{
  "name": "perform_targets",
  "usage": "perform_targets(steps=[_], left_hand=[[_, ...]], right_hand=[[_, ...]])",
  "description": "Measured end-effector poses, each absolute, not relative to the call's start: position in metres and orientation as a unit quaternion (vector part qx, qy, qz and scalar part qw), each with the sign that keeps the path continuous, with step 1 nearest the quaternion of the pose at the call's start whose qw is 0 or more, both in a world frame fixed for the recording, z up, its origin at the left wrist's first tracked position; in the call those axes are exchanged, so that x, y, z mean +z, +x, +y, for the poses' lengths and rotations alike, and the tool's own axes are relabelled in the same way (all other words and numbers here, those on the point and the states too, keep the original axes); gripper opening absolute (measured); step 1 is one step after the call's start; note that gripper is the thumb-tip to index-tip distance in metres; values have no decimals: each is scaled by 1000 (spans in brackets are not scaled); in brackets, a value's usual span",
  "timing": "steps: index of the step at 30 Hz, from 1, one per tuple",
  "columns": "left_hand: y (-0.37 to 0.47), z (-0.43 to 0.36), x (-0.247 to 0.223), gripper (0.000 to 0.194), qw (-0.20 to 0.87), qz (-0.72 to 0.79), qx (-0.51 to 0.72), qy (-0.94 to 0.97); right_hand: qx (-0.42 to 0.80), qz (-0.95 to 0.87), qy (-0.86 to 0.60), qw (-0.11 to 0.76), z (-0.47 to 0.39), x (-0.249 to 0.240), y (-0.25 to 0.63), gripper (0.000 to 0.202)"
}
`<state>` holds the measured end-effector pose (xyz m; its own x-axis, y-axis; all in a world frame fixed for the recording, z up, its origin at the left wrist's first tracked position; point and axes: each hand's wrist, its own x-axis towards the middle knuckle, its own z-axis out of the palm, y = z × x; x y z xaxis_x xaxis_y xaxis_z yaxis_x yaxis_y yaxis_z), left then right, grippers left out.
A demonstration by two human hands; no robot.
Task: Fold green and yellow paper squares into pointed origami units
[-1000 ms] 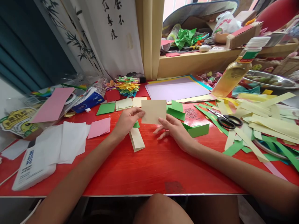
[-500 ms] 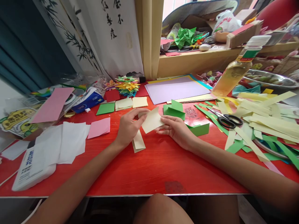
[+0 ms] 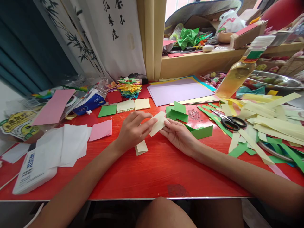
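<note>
A small cream sheet of paper (image 3: 157, 125) is held up between my two hands over the red table. My right hand (image 3: 179, 134) pinches its right edge between thumb and fingers. At the other side, my left hand (image 3: 134, 129) has its thumb and fingers closed on the sheet's left part. Below my left hand, partly covered by it, a folded cream paper strip (image 3: 142, 148) lies on the table. Folded green paper pieces (image 3: 177, 111) rest just beyond my right hand.
Black-handled scissors (image 3: 231, 123) lie among cut paper strips (image 3: 273, 117) on the right, near a bottle (image 3: 237, 72). Behind are lilac sheets (image 3: 180, 90) and a stack of coloured folded papers (image 3: 129, 87). White sheets (image 3: 73, 144) and a pink square (image 3: 101, 129) lie left.
The cream sheet has turned and now shows a narrower face. My left hand has moved slightly right, and my right hand has rolled so more of its palm shows.
</note>
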<state>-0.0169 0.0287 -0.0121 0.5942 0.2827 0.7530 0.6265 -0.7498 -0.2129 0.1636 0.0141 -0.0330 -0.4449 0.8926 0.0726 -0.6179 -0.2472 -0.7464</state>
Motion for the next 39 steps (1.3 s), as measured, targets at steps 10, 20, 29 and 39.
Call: perform_targets(steps=[10, 20, 29, 39], left_hand=[[-16, 30, -18, 31, 182, -163, -278, -929], [-8, 28, -21, 25, 163, -167, -265, -936], [-10, 24, -17, 32, 166, -147, -231, -947], [-10, 26, -16, 35, -120, -418, -348, -831]], right_hand=[[772, -294, -220, 519, 22, -43, 165, 23], [793, -255, -220, 508, 21, -35, 163, 31], [768, -364, -218, 481, 15, -34, 164, 17], [739, -413, -236, 478, 11, -30, 163, 18]])
